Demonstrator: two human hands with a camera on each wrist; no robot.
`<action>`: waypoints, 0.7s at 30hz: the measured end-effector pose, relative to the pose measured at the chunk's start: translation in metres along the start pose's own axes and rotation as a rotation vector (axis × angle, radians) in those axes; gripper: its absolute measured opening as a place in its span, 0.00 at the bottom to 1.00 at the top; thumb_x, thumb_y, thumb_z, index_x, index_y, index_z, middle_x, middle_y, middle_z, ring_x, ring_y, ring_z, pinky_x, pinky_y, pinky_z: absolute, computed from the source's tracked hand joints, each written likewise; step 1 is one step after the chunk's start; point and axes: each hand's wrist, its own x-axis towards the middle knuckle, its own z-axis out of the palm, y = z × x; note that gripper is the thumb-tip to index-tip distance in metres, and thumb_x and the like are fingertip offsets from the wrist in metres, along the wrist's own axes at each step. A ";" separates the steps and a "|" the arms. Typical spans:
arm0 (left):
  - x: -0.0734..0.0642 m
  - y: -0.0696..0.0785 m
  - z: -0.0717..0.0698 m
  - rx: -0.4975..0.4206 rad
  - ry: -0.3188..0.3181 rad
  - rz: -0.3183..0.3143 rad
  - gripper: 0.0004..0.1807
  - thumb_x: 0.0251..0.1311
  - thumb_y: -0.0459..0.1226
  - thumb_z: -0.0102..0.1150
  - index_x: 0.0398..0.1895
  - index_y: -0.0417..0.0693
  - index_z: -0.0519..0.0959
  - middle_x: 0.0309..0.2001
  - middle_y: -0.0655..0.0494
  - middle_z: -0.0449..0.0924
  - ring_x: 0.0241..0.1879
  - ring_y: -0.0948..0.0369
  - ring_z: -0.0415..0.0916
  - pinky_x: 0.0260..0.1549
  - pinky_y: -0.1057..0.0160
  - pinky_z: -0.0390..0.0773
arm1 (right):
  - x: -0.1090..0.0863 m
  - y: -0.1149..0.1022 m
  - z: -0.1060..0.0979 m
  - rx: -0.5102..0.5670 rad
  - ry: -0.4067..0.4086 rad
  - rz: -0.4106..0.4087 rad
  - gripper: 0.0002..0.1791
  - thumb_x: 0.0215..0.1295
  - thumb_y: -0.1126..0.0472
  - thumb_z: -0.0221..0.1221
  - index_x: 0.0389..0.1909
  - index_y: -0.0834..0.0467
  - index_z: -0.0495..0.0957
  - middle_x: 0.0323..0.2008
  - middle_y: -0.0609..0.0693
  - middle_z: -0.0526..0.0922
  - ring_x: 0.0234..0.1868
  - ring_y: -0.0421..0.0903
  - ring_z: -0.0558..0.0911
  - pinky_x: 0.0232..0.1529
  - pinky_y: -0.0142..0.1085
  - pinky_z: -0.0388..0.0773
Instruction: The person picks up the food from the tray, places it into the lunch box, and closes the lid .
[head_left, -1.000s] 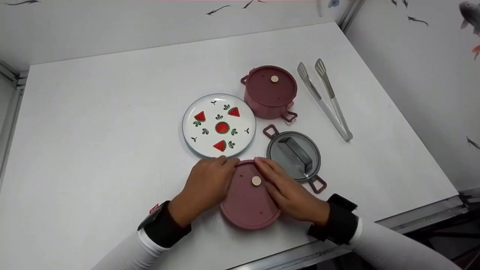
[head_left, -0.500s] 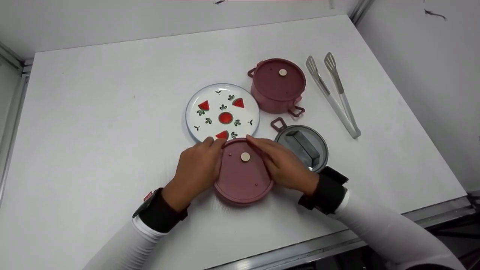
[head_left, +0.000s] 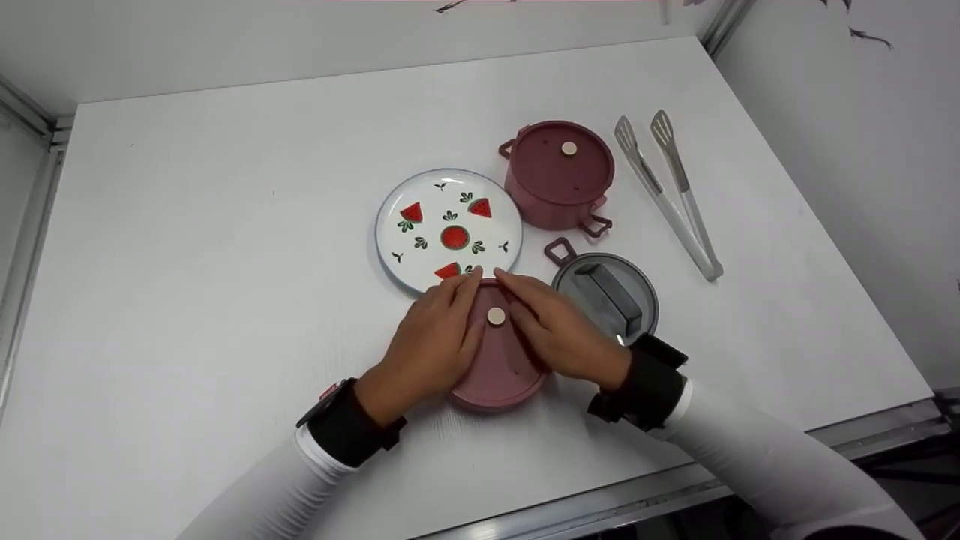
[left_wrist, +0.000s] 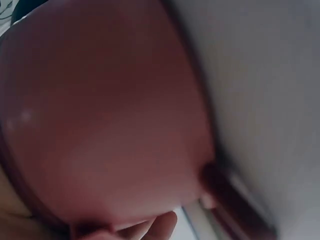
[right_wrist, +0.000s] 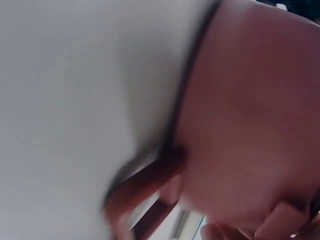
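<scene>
A lidded pink pot [head_left: 499, 382] with a cream knob stands at the near side of the white plate [head_left: 420, 262], overlapping its edge in the head view. My left hand [head_left: 431, 337] holds its left side, thumb across the lid and fingertips at the far rim. On the right side, my right hand [head_left: 562, 330] cups the pot, its thumb beside the knob. The pot's wall [left_wrist: 110, 115] fills much of the left wrist view, with fingertips [left_wrist: 162, 225] at a small side tab. A loop handle [right_wrist: 140, 185] and another tab [right_wrist: 282, 222] show in the right wrist view.
A second lidded pot [head_left: 551, 202] in dark red stands behind the plate's right edge. A grey lid [head_left: 574, 300] with a bar handle lies right of my right hand, partly covered by it. Metal tongs [head_left: 675, 214] lie spread farther right. The table's metal edge [head_left: 555, 517] runs along the front.
The pink pot has moved forward, closer to the plate, with both hands on it. My left hand has then shifted right over the lid. The head view has tilted slightly.
</scene>
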 end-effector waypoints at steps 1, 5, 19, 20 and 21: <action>0.000 -0.001 0.002 0.001 0.002 0.006 0.31 0.75 0.44 0.46 0.77 0.44 0.59 0.66 0.46 0.70 0.64 0.51 0.71 0.65 0.51 0.72 | 0.002 -0.001 0.002 -0.004 -0.004 0.004 0.26 0.80 0.61 0.44 0.76 0.57 0.60 0.71 0.54 0.70 0.73 0.48 0.68 0.73 0.47 0.65; 0.000 -0.002 0.006 0.025 -0.017 -0.002 0.33 0.75 0.47 0.45 0.79 0.47 0.56 0.66 0.48 0.69 0.65 0.53 0.69 0.66 0.51 0.71 | 0.008 -0.002 0.009 -0.066 -0.003 0.008 0.27 0.81 0.56 0.43 0.77 0.56 0.58 0.71 0.53 0.68 0.73 0.50 0.67 0.74 0.48 0.63; 0.000 0.001 0.009 0.178 -0.026 0.007 0.35 0.75 0.50 0.37 0.80 0.46 0.52 0.73 0.45 0.61 0.68 0.48 0.66 0.66 0.44 0.67 | 0.008 -0.008 0.017 -0.387 0.036 0.010 0.29 0.79 0.52 0.43 0.76 0.57 0.60 0.71 0.55 0.69 0.73 0.52 0.66 0.75 0.50 0.60; 0.000 0.001 0.010 0.185 -0.016 0.011 0.35 0.75 0.50 0.37 0.80 0.46 0.52 0.73 0.45 0.62 0.68 0.48 0.66 0.66 0.44 0.67 | 0.008 -0.008 0.017 -0.398 0.041 0.009 0.29 0.79 0.51 0.43 0.76 0.57 0.60 0.71 0.55 0.69 0.73 0.52 0.66 0.75 0.50 0.59; 0.000 0.001 0.011 0.187 -0.008 0.015 0.35 0.75 0.50 0.37 0.80 0.45 0.52 0.73 0.44 0.62 0.68 0.47 0.67 0.65 0.43 0.68 | 0.007 -0.008 0.017 -0.406 0.042 0.007 0.29 0.79 0.51 0.43 0.76 0.57 0.60 0.71 0.55 0.68 0.74 0.52 0.65 0.75 0.50 0.59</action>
